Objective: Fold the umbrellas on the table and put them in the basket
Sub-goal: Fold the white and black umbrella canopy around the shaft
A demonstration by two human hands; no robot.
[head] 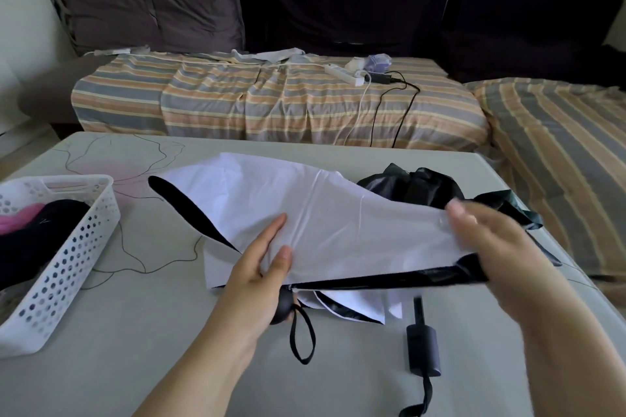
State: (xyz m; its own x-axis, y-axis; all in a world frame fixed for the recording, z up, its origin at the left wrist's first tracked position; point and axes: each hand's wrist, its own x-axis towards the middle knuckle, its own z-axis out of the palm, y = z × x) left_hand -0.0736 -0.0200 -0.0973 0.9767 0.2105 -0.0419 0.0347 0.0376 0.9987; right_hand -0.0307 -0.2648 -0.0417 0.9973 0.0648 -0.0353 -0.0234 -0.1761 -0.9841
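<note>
Basket (72, 257) holds two folded umbrellas, we judge. Left hand (257, 267) and right hand (491, 240) pinch the white umbrella (321, 213) mid-fold on the table (169, 349); black umbrella (423, 186) waits behind

Perforated white plastic basket (71, 257) cut by left frame edge, dark and pink bundles inside only partly seen; right of basket, right hand (491, 240) motion-blurred over white umbrella canopy (338, 223), fingers unclear; black cylindrical handle (423, 349) strap cut by bottom edge
</note>
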